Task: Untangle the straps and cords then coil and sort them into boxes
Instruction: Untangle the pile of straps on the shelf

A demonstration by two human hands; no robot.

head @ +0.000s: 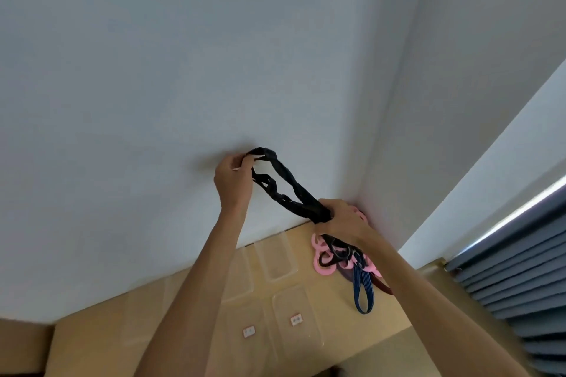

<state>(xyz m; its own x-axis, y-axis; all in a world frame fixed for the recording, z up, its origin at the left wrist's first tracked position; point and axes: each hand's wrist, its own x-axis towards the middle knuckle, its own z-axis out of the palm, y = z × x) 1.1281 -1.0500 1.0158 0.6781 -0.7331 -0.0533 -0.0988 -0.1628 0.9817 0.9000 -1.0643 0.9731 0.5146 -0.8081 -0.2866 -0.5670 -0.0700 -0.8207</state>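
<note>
Twisted black fabric strap [288, 190]: raised loop, pinched at top by left hand [231, 184], gripped lower by right hand [340, 220]. Untangling step; next, free ends from pink-ringed tangle [327, 263] beneath right hand.

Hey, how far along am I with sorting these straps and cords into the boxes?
Early on. Nothing looks boxed yet: the clear boxes on the table seem empty. In hand: your left hand and right hand hold a black strap stretched between them. Left: the pink cords and blue cord still lie tangled by the wall.
</note>
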